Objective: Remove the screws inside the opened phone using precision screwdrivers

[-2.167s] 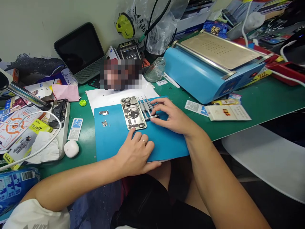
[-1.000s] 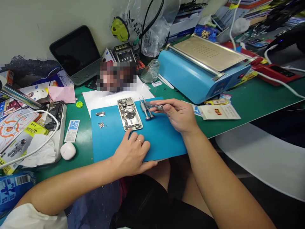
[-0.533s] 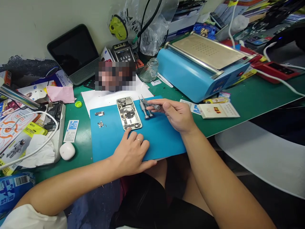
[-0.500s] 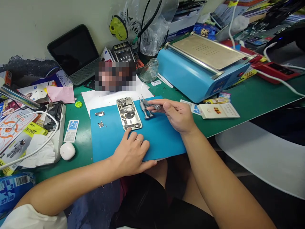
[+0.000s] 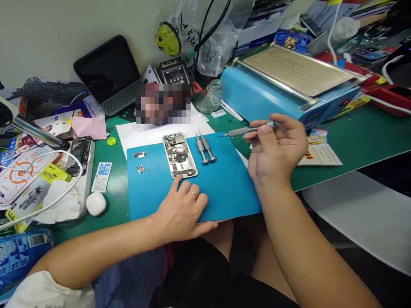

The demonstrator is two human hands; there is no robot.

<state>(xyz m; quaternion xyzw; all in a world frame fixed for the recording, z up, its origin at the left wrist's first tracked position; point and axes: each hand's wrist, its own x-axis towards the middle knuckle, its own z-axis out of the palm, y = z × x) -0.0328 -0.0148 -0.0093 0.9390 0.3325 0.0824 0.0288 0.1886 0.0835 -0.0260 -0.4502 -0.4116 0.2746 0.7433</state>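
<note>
Fingers of the right hand (image 5: 278,152), right of centre in the frame, pinch a grey screwdriver (image 5: 239,131) between thumb and fingertips, its thin tip pointing left. Near the centre, the left hand (image 5: 183,209) grips nothing visible: its index fingertip meets the lower edge of an opened phone (image 5: 189,164), the other fingers curl loosely and the thumb stretches right. The phone lies face-up on a blue mat (image 5: 231,188), with two other screwdrivers (image 5: 206,145) just to its right and small metal parts (image 5: 140,154) farther left. Around the mat spreads a green desk (image 5: 359,145), with a blue machine (image 5: 263,100) at upper right.

With only one fingertip apparently steadying it, the phone could skid or turn if pushed sideways. A loose pinch might let the metal tip drop and scratch the exposed innards. A sweep of the left forearm could scatter the parts, especially the tiny specks beside them.

The tip is too fine to read its shape, and fingers cover part of the handle. How firmly the left fingertip presses cannot be told. A pixelated patch masks something above the phone, and the right hand hides part of a pale box (image 5: 324,155).
</note>
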